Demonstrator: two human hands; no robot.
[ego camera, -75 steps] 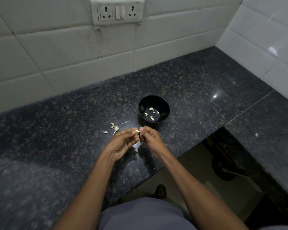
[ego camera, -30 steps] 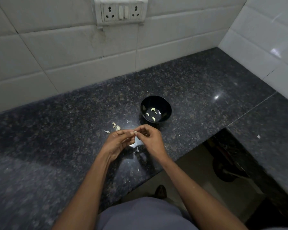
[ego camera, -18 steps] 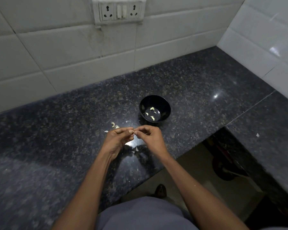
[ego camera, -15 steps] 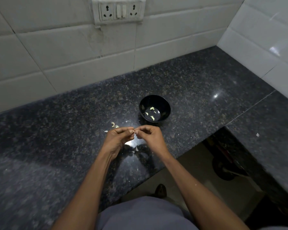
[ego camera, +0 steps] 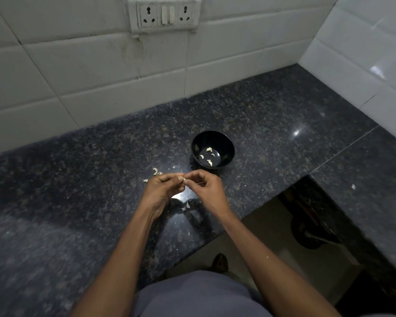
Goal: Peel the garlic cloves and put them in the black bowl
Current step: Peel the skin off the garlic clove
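Observation:
A small garlic clove (ego camera: 184, 179) is pinched between the fingertips of my left hand (ego camera: 162, 189) and my right hand (ego camera: 207, 187), just above the dark granite counter. Both hands meet at the clove, fingers curled. The black bowl (ego camera: 226, 143) stands a little beyond my right hand and holds several peeled cloves (ego camera: 209, 162). A loose clove (ego camera: 155, 171) lies on the counter just past my left hand, partly hidden by it.
Bits of garlic skin (ego camera: 188, 205) lie on the granite counter (ego camera: 78, 191) under my hands. A white tiled wall with a socket panel (ego camera: 164, 16) runs along the back. The counter's front edge drops off to the floor at the right of my right arm.
My hands stayed together on the clove, shifting slightly left and nearer, so the loose cloves behind my left hand are more covered. The bowl has not moved.

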